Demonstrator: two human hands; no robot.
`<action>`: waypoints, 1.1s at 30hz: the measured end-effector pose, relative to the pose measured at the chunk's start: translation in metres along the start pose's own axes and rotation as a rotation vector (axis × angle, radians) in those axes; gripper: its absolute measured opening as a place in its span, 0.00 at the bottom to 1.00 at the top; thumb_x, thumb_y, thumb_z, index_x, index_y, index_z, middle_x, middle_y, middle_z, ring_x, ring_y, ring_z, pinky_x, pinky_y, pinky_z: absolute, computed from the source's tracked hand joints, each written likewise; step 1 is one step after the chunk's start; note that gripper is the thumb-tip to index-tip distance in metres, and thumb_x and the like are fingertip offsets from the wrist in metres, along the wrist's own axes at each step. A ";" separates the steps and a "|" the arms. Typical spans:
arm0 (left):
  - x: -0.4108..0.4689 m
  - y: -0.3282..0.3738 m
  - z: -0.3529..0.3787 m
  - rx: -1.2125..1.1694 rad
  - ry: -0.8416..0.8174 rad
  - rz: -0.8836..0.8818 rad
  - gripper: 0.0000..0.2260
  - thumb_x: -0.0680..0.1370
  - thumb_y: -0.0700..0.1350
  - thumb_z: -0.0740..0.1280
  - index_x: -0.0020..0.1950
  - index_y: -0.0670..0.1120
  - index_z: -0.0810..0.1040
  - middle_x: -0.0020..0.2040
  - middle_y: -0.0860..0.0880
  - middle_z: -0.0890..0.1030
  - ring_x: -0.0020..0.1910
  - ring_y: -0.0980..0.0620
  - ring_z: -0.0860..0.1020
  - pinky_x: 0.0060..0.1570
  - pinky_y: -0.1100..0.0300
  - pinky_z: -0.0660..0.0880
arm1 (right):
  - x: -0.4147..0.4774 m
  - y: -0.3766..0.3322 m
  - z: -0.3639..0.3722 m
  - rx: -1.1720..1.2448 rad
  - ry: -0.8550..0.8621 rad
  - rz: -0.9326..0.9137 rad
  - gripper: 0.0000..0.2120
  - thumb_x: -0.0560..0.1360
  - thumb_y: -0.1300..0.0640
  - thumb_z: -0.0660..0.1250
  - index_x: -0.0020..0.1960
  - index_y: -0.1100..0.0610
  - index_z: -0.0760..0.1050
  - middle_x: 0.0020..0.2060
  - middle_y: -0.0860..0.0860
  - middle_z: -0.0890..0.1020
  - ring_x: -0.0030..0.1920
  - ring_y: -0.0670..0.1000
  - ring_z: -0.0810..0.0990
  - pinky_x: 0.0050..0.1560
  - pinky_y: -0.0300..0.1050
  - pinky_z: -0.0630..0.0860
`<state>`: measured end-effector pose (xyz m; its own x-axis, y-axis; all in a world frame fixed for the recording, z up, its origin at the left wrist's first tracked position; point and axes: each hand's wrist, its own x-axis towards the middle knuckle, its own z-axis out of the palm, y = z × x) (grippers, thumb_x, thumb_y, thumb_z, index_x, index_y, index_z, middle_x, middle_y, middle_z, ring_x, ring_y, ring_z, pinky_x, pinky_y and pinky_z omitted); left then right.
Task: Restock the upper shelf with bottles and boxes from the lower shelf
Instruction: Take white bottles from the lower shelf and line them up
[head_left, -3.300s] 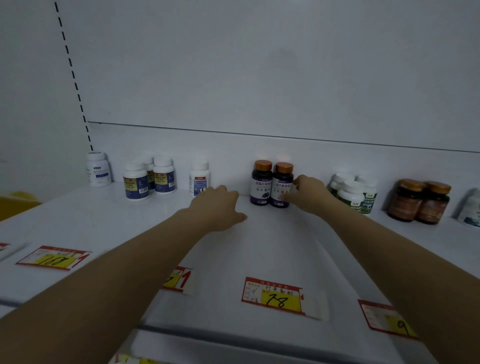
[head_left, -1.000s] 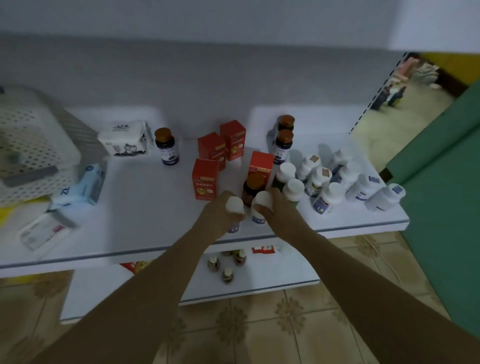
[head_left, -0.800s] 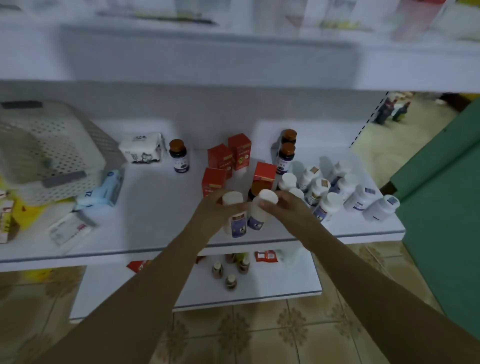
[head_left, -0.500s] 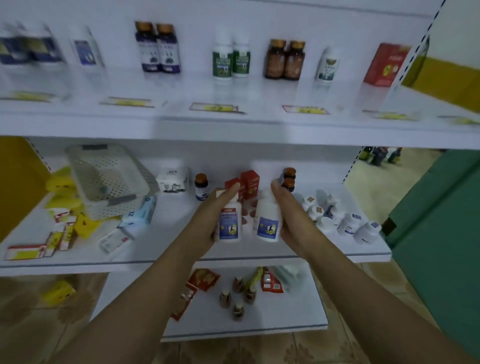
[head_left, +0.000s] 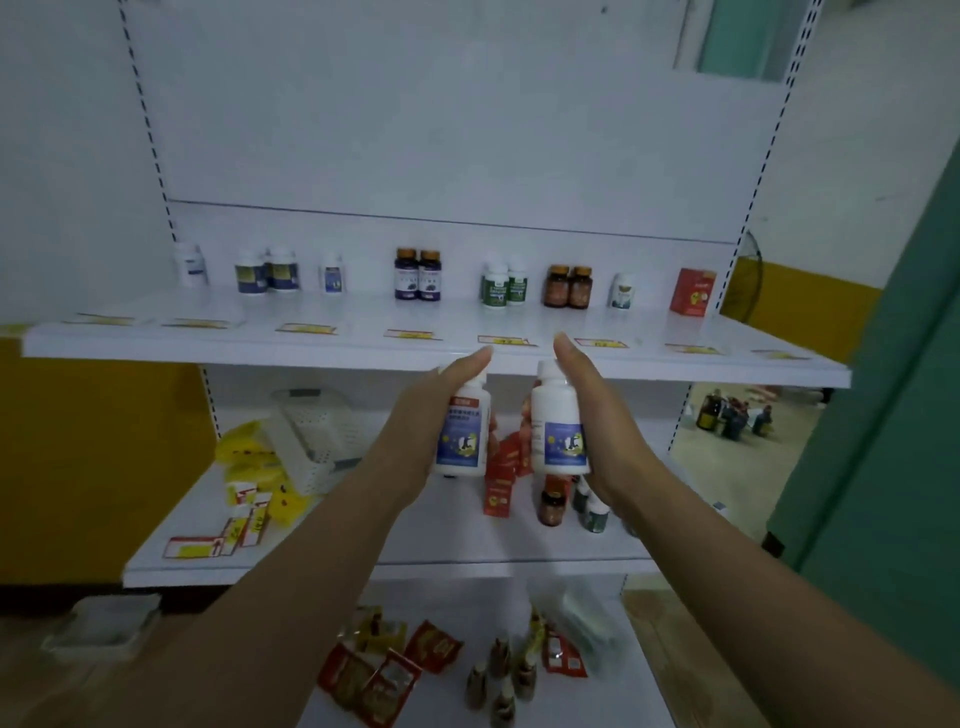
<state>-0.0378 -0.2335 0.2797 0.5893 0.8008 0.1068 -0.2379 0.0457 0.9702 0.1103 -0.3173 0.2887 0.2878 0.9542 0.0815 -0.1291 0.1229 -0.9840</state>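
- Our left hand (head_left: 423, 415) grips a white bottle (head_left: 464, 434), fingers curled round it.
- Our right hand (head_left: 602, 415) grips a second white bottle (head_left: 558, 423) likewise.
- We hold both just below the front of the upper shelf (head_left: 311, 347).

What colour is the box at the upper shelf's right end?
The cardboard box is red with a yellow mark, clearest in the head view.

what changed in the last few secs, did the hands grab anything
Both hands dropped from the upper shelf to the lower shelf. The left hand took hold of one white bottle, the right hand another white bottle, and both raised them toward the upper shelf's front edge. The bottles standing on the upper shelf, like the dark pair, stayed put.
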 end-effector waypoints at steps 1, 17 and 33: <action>-0.008 0.006 -0.002 0.004 0.000 0.003 0.15 0.68 0.59 0.71 0.38 0.47 0.77 0.31 0.45 0.79 0.26 0.48 0.78 0.32 0.58 0.76 | -0.006 -0.004 0.006 0.006 -0.009 -0.002 0.26 0.69 0.34 0.64 0.54 0.54 0.77 0.31 0.54 0.82 0.28 0.51 0.81 0.30 0.41 0.77; -0.045 0.063 -0.008 0.071 0.068 0.115 0.20 0.61 0.62 0.74 0.38 0.47 0.79 0.32 0.41 0.80 0.26 0.44 0.78 0.34 0.56 0.76 | -0.016 -0.047 0.041 -0.002 -0.103 -0.105 0.27 0.67 0.35 0.66 0.46 0.60 0.75 0.32 0.60 0.79 0.27 0.56 0.79 0.33 0.45 0.77; -0.007 0.095 -0.080 0.006 0.094 0.116 0.17 0.63 0.52 0.73 0.42 0.41 0.76 0.29 0.42 0.79 0.24 0.47 0.78 0.28 0.58 0.77 | 0.078 -0.052 0.096 0.004 -0.322 -0.127 0.19 0.67 0.41 0.69 0.43 0.57 0.75 0.31 0.56 0.81 0.28 0.53 0.79 0.31 0.44 0.78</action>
<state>-0.1263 -0.1873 0.3539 0.4836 0.8527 0.1975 -0.2956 -0.0533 0.9538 0.0483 -0.2234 0.3617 -0.0122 0.9682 0.2500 -0.1153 0.2470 -0.9621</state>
